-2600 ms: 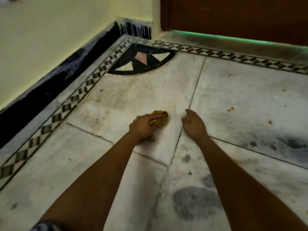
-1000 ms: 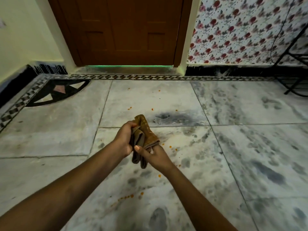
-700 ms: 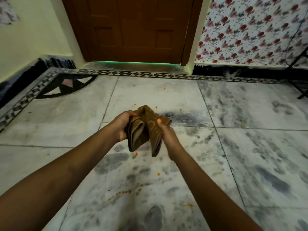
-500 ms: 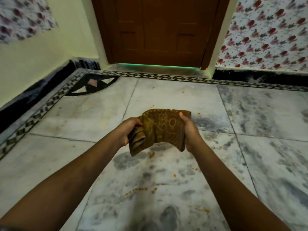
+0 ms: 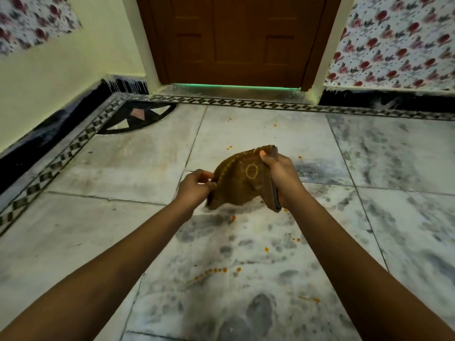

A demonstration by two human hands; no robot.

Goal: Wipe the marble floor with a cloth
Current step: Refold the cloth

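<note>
Cloth point(image 5: 242, 178) held above the marble floor point(image 5: 128, 227), left hand point(image 5: 195, 187) pinching one edge, right hand point(image 5: 280, 177) clamped on the other; refolding step, apparently; next, press it onto the orange specks point(image 5: 214, 270)

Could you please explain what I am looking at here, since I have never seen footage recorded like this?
There is no machine here: a person wears one wide-angle camera on the head, looking forward and down, so you see their own two bare arms. The left hand pinches one edge of a brown patterned cloth, and the right hand grips the other side, holding it spread above the floor. Below is a grey-veined marble floor with small orange specks and dark smudges. Ahead are a closed wooden door and floral wallpaper.
</note>
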